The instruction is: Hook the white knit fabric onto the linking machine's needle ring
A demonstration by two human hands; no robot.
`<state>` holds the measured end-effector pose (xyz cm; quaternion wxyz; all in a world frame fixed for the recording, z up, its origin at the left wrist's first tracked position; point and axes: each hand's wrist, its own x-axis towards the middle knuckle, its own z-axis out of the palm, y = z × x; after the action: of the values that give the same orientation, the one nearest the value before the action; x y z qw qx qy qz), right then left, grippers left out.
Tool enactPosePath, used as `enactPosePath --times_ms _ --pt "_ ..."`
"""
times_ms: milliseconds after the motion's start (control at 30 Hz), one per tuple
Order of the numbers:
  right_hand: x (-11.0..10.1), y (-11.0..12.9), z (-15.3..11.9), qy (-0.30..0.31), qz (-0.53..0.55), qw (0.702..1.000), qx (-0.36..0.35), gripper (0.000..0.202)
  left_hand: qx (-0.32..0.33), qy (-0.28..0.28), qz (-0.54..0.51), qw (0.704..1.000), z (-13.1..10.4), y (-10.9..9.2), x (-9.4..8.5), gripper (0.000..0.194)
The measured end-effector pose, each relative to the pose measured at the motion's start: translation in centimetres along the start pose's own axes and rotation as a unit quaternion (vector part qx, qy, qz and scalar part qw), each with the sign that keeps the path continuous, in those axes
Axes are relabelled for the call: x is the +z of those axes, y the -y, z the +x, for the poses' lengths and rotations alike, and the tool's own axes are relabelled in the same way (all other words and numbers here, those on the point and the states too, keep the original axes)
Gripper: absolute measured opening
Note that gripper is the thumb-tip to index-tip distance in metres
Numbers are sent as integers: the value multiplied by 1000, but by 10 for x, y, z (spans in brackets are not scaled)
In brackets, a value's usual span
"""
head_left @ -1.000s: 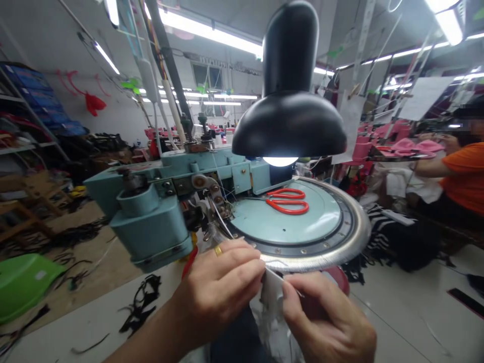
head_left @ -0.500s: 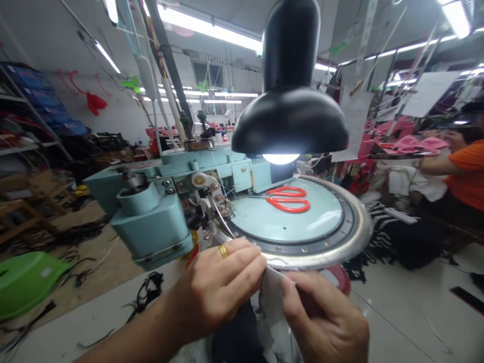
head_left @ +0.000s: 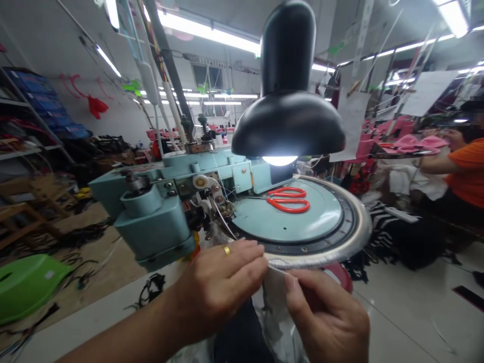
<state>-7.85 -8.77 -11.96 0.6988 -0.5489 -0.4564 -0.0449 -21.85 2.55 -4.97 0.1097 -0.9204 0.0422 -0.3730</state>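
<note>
A light grey fabric piece hangs below the front rim of a round machine plate. My left hand, with a gold ring, has its fingers pressed together over the fabric's upper edge at the toothed rim. Just to the right, my right hand pinches the same edge between thumb and forefinger. Red-handled scissors lie on the pale green disc, their blades pointing left. The green machine head stands left of the disc, with a white strip running down from it toward my left hand.
Over the disc hangs a black lamp, lit. A green stool stands at the far left. Dark scraps lie near the machine. At the right are a person in an orange shirt and a dark cloth heap.
Both hands keep hold of the fabric and have barely moved. My left forearm and wrist sit slightly further left. The view has shifted a little.
</note>
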Motion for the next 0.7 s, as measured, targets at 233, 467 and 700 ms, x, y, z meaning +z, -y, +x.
enactPosePath --times_ms 233,467,700 --pt "-3 1 6 25 -37 998 -42 10 27 27 6 999 5 2 -4 19" --pt "-5 4 7 19 -20 999 -44 10 12 27 24 999 7 -3 0 19" --pt "-3 2 6 -9 -19 999 -37 8 23 36 53 998 13 -8 -4 19"
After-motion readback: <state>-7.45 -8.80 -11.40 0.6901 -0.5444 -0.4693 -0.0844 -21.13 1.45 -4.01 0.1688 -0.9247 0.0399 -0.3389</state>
